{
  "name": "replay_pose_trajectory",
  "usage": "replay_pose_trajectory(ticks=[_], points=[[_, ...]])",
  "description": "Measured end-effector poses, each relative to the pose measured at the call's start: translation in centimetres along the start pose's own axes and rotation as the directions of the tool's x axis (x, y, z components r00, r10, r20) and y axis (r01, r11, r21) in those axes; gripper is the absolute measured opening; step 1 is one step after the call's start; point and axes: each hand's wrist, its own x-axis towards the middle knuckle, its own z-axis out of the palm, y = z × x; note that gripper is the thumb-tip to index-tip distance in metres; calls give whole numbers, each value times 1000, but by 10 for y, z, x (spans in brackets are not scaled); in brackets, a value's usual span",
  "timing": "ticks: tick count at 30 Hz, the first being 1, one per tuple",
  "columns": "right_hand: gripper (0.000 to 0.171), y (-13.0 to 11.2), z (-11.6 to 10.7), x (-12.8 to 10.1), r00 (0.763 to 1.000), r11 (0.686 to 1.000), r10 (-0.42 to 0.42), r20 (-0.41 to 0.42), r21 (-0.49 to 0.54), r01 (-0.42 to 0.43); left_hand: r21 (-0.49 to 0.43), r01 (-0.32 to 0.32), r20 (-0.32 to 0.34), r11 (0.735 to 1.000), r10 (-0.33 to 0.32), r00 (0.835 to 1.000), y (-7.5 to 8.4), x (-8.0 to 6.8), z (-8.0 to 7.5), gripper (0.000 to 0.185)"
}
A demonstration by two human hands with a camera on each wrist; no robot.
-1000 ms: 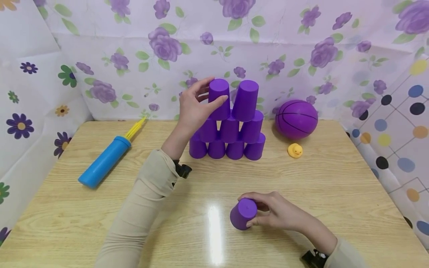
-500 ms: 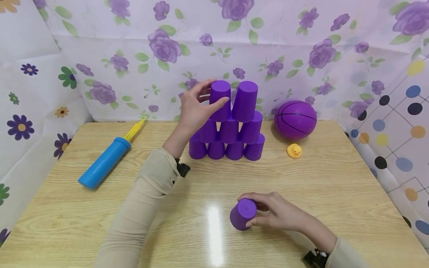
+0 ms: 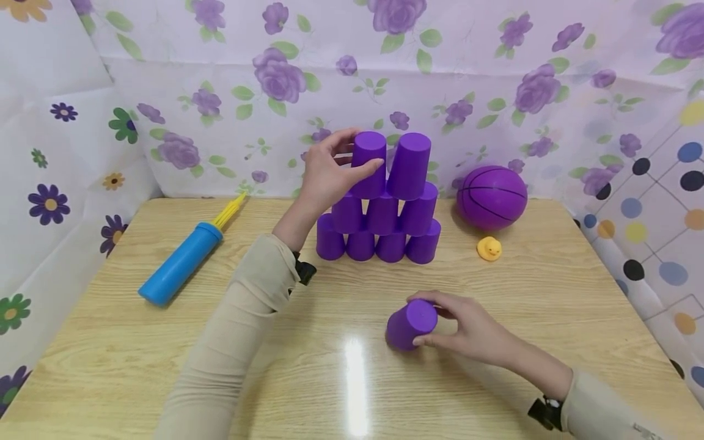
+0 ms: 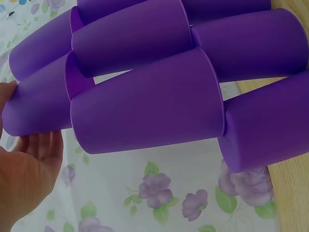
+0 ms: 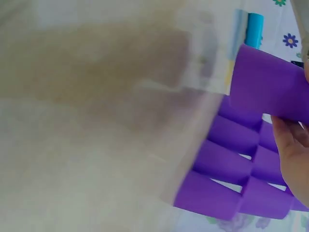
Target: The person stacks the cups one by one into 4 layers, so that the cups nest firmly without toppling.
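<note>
Purple cups stand upside down in a three-row pyramid at the back of the table, with two cups in its top row. My left hand [image 3: 329, 174] holds the top row's left cup [image 3: 370, 146] between thumb and fingers; the left wrist view shows that cup [image 4: 41, 101] resting on the row below. Beside it is the top row's right cup [image 3: 409, 168], untouched. Nearer to me, my right hand [image 3: 475, 327] grips a single upside-down purple cup [image 3: 406, 327] from its right side. This cup leans a little; whether its rim touches the table I cannot tell.
To the left on the wooden table [image 3: 264, 379] lies a blue hand pump [image 3: 178, 266] with a yellow nozzle. Right of the pyramid are a purple ball [image 3: 492, 197] with black lines and a small yellow rubber duck [image 3: 489, 249]. A flowered sheet [image 3: 220, 85] hangs behind the table.
My right hand has moved the single cup away from me and slightly to the right in the last half second. The left hand keeps its hold on the top-row cup. The head view has shifted slightly.
</note>
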Motion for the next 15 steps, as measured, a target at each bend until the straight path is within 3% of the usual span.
replay_pose_trajectory(ticks=[8, 15], points=[[55, -23, -54, 19, 984, 991, 12, -175, -131, -36, -21, 22, 39, 1000, -21, 999, 1, 3, 0, 51], [53, -41, -88, 38, 967, 993, -51, -249, -113, 23, 5, 50, 55, 999, -50, 997, 2, 5, -3, 50]])
